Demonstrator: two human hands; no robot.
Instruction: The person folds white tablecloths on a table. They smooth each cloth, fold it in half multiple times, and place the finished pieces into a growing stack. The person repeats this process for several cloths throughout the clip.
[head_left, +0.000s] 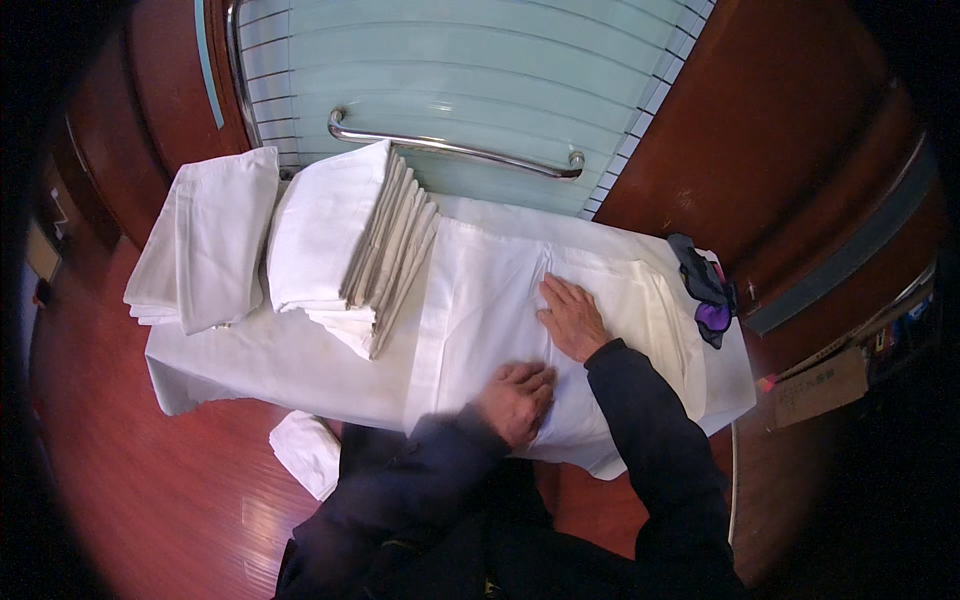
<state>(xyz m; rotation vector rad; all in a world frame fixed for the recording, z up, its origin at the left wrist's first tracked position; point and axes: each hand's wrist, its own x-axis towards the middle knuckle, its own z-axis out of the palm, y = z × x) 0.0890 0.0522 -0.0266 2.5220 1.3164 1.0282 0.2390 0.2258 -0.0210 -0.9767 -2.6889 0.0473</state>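
Note:
A large white cloth (487, 300) lies spread and partly folded before me, with a crease running down its middle. My right hand (574, 316) rests palm down on it, fingers extended, just right of that crease. Nearer to me, my left hand (517, 401) presses on the cloth at the lower part of the crease, its fingers bent. Whether it pinches any fabric underneath is hidden. To the left stands a tall stack of folded white cloths (330, 225). Beside it is another, lower pile of folded white cloths (217, 232).
A white cover (315, 382) drapes the table. Dark fabric with a purple patch (712, 315) sits at its right end. Behind are a frosted glass panel (465, 75) and a metal bar (450, 144). A white cloth bundle (307, 454) is low at the left; a cardboard piece (821, 386) is at the right.

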